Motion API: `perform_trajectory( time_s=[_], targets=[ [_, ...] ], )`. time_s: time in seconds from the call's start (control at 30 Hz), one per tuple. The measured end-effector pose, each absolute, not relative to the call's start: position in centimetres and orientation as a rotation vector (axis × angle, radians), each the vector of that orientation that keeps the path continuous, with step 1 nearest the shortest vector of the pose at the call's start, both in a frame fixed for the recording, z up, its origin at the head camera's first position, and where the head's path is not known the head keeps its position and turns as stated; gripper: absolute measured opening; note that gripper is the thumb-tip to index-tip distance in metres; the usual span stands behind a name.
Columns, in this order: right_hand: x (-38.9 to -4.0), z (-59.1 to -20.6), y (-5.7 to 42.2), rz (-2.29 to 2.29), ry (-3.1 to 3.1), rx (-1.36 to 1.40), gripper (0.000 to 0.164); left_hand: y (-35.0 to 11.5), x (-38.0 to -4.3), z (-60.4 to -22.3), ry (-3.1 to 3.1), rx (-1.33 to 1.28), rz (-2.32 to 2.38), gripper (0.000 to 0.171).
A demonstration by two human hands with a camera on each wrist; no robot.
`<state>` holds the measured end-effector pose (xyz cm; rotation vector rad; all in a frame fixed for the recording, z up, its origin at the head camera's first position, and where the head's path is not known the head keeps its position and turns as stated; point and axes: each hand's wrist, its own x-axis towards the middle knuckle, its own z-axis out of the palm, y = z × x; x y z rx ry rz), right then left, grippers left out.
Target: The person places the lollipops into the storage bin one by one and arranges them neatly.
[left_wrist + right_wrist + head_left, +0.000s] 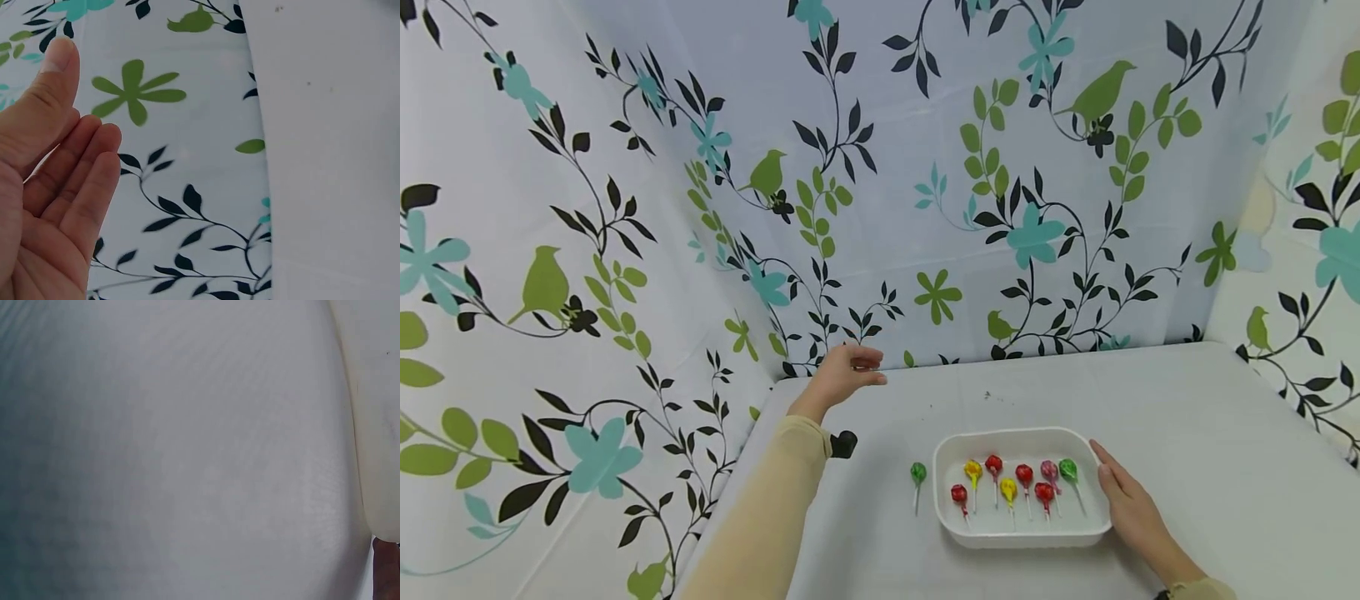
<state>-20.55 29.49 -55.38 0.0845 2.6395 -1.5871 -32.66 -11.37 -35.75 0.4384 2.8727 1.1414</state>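
In the head view my left hand is raised over the far left part of the table, fingers relaxed and bent. Its thumb stands apart from the fingers in the left wrist view, with nothing between them. A white tray holds several wrapped lollipops: red, yellow, one pink and one green. Another green lollipop lies on the table just left of the tray. At the tray's right end, my right hand rests against the rim with extended fingers. Only a bit of finger shows in the right wrist view.
The tray stands on a white-covered table. Behind and at both sides hangs a pale curtain printed with leaves, birds and flowers. Small dark specks mark the tabletop near the back edge.
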Motion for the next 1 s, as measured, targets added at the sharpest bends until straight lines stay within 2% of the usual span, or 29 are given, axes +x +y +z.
perform_trajectory(
  time_s=[0.3, 0.47, 1.0],
  targets=[
    [-20.6, -55.3, 30.0, -1.600, 2.655, 0.095, 0.063, -17.9, -31.7, -43.4, 2.877, 0.234, 1.320, 0.035],
    [-20.7, -55.2, 29.9, -1.595, 2.645, 0.095, 0.063, -19.8, -30.9, -47.6, 2.842, 0.096, 1.417, 0.035],
    [-20.5, -55.0, 28.9, -1.606, 2.626, 0.128, 0.063, -14.3, -30.9, -53.4, 2.630, 0.335, 1.447, 0.035]
  ],
)
